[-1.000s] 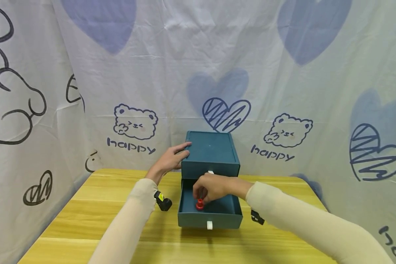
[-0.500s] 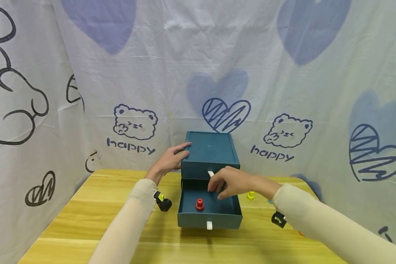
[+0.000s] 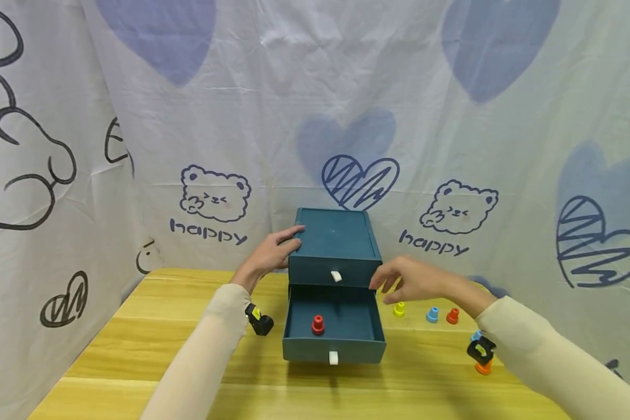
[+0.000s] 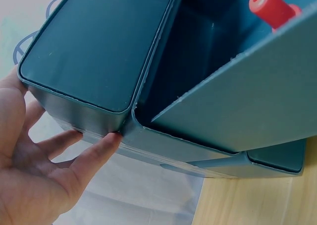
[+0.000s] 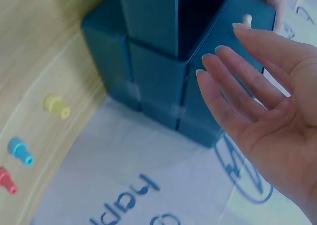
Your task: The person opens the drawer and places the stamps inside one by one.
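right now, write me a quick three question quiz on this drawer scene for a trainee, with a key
1. What does the left hand touch?
2. True or false: the red piece in the open drawer lies on its side.
3. Which piece on the table stands nearest the cabinet? A) blue B) yellow C) orange

Key:
1. The cabinet.
2. False: the red piece stands upright in the open drawer.
3. B, the yellow piece.
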`<state>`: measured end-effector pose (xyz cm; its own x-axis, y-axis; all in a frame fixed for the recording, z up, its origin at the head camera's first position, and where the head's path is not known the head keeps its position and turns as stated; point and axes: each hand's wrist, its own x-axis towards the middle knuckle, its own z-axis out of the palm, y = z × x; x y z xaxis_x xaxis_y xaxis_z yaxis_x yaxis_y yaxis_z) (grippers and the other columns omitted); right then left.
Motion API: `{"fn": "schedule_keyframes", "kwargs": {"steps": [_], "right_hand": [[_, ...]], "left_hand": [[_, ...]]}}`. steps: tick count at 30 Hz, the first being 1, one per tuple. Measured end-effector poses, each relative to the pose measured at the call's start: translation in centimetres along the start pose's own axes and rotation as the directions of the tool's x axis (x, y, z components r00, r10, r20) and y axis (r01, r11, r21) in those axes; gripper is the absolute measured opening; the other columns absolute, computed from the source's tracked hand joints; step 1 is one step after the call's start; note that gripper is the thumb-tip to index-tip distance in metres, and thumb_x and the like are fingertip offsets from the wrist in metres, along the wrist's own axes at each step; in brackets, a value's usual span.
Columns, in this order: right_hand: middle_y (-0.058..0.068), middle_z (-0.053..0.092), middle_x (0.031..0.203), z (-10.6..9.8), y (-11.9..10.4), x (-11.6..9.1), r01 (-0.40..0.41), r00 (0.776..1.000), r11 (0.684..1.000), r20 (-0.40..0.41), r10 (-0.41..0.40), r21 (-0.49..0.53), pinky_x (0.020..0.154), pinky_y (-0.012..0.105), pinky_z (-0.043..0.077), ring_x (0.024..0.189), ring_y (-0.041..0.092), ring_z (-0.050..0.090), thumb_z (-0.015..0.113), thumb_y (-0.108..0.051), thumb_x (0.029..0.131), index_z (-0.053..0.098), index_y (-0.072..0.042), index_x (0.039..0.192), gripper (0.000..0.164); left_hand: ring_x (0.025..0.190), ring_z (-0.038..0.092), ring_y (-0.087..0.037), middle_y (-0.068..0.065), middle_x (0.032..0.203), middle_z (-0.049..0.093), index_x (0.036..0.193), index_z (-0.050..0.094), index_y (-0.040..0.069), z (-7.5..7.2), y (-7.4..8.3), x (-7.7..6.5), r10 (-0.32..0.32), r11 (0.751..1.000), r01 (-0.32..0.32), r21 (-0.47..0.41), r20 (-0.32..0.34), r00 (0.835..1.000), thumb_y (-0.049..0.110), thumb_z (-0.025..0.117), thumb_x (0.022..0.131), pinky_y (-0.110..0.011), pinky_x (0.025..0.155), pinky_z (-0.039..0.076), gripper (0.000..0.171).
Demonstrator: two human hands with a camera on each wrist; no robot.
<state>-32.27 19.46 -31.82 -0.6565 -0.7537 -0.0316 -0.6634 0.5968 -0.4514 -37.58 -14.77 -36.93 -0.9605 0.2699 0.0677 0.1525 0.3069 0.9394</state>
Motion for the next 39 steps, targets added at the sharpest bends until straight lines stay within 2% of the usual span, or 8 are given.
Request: {"fn": "schedule_keyframes", "kwargs": {"steps": [6,12,17,28,33,39], "right_hand": [[0.012,0.077,0.116,-0.5,1.8,-0.9,-0.042,0.999,0.998,-0.033,0.041,-0.041,0.086,0.039,0.064,0.099,0.022,0.075,0.078,-0.005,0.089,0.076,-0.006,0.115,0.027],[0.012,0.077,0.114,0.0,3.9,-0.9,-0.067,0.996,0.995,-0.057,0.063,-0.068,0.086,0.039,0.064,0.095,0.020,0.076,0.080,-0.006,0.087,0.077,-0.007,0.114,0.027],[0.011,0.078,0.111,0.9,6.0,-1.0,-0.108,0.991,0.991,-0.088,0.101,-0.080,0.084,0.036,0.065,0.094,0.023,0.076,0.080,-0.004,0.086,0.077,-0.007,0.111,0.026],[0.014,0.077,0.107,3.1,10.4,-0.5,-0.183,0.976,0.983,-0.119,0.183,0.011,0.080,0.035,0.065,0.091,0.024,0.076,0.080,0.003,0.083,0.076,-0.004,0.107,0.026],[0.016,0.077,0.104,4.4,12.0,-0.1,-0.187,0.975,0.982,-0.121,0.187,0.011,0.080,0.037,0.065,0.093,0.031,0.075,0.079,0.006,0.081,0.076,-0.001,0.104,0.025],[0.021,0.077,0.103,5.8,13.6,0.3,-0.180,0.977,0.983,-0.118,0.176,-0.024,0.079,0.037,0.065,0.087,0.027,0.075,0.080,0.007,0.079,0.076,0.000,0.102,0.025]], "left_hand": [[0.149,0.043,-0.039,-0.009,0.172,0.024,0.159,0.042,0.032,-0.1,0.2,0.0,0.008,1.000,-0.008,-0.011,0.000,1.000,0.035,0.053,0.108,-0.060,0.114,0.044,0.052],[0.150,0.042,-0.039,-0.009,0.172,0.025,0.158,0.043,0.034,-0.2,0.0,0.0,-0.001,1.000,0.001,0.001,-0.002,1.000,0.035,0.053,0.108,-0.060,0.114,0.045,0.051],[0.150,0.042,-0.039,-0.008,0.172,0.024,0.158,0.043,0.036,0.0,-0.2,0.2,-0.013,1.000,0.013,-0.001,0.000,1.000,0.037,0.052,0.108,-0.060,0.114,0.045,0.051],[0.150,0.042,-0.039,-0.007,0.173,0.024,0.157,0.043,0.037,0.0,0.0,0.2,-0.018,1.000,0.018,-0.003,-0.007,1.000,0.037,0.052,0.108,-0.059,0.115,0.045,0.050],[0.151,0.041,-0.039,-0.008,0.173,0.023,0.158,0.043,0.036,-0.1,0.1,0.2,-0.014,1.000,0.014,0.001,-0.002,1.000,0.037,0.052,0.108,-0.060,0.115,0.044,0.050],[0.151,0.040,-0.038,-0.007,0.173,0.024,0.158,0.042,0.036,0.0,0.1,0.1,-0.020,1.000,0.020,0.007,-0.001,1.000,0.037,0.052,0.108,-0.060,0.115,0.045,0.050]]}}
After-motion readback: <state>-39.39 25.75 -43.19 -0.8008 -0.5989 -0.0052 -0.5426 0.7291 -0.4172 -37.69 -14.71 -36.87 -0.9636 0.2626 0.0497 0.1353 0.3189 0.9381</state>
